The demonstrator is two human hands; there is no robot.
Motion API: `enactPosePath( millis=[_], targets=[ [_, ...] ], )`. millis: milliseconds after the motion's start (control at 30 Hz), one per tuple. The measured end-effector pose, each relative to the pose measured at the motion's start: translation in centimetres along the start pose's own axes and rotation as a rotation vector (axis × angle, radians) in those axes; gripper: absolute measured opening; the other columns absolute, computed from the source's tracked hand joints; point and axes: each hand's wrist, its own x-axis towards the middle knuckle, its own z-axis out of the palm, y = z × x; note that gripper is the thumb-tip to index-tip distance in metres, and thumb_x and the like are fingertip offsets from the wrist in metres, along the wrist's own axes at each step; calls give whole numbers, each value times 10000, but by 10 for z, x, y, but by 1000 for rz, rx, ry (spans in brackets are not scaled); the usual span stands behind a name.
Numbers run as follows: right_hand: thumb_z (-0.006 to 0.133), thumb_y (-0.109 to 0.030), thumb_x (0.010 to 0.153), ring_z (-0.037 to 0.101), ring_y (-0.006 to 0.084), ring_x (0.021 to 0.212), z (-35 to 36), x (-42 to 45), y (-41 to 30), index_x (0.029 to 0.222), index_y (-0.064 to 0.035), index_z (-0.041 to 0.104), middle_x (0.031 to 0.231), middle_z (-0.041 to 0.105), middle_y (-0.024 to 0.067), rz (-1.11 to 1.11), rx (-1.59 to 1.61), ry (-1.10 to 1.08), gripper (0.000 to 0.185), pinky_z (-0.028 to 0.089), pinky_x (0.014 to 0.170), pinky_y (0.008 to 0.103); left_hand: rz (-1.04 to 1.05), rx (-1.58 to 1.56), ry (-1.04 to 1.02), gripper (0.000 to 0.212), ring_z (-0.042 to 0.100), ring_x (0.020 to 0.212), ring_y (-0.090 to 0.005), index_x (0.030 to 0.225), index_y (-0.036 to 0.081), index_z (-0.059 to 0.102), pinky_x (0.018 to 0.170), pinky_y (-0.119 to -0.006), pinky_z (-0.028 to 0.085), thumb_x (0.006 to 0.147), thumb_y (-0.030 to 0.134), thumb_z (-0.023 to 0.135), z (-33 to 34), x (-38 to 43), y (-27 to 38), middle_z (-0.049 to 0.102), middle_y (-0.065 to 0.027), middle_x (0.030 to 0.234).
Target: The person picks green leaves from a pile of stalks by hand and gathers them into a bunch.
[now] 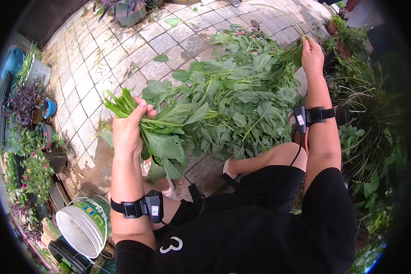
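Observation:
My left hand (128, 132) is wrapped around a bunch of leafy greens (167, 145). The cut stems poke out past the thumb, while the broad leaves hang to the right. Farther off at the right, my right hand (312, 56) pinches a single leafy stalk (297, 54) between thumb and fingers; its thin stem curves up and away to the left. A large heap of loose greens (239, 85) covers the paving between my hands, and a few reddish leaves show at its far end.
Stone paving (89, 75) has stray leaves on it. A white-and-green bucket (84, 226) stands tilted at the lower left. Potted plants line the left side, with a small blue pot (49, 108) among them. Long-leaved plants (366, 99) crowd the right. A planter (131, 13) stands at the far side.

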Motion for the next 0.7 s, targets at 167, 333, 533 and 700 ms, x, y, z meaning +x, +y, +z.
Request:
enactPosePath(
  millis=[167,333,533,700],
  targets=[
    [502,-200,807,504,187,714,-42,-17,-80,816,-45,595,787,542,76,-150,373,136,181,399,669,274,33,69,-35,109,479,528,-114,816,14,531,502,-232,400,741,68,588,-3,-2,-6,508,-37,631],
    [521,-189,792,525,131,676,25,-119,-58,858,-67,597,720,575,44,331,260,-1004,158,416,625,255,47,173,-113,132,475,535,-87,842,8,577,499,-212,384,716,45,587,10,-8,-5,534,-19,646],
    [543,-250,798,422,41,554,-12,-66,-145,823,-68,560,633,500,-27,378,708,-862,184,350,517,175,79,180,-249,203,524,612,-84,915,21,583,540,-206,407,719,70,574,11,-9,-3,569,-29,709],
    [550,-252,795,403,31,515,-30,-67,-221,754,-84,534,582,471,-49,140,652,-925,174,330,489,166,148,273,-381,280,469,545,-74,981,15,564,521,-221,396,720,110,603,20,-13,0,549,-1,693]
  ],
)
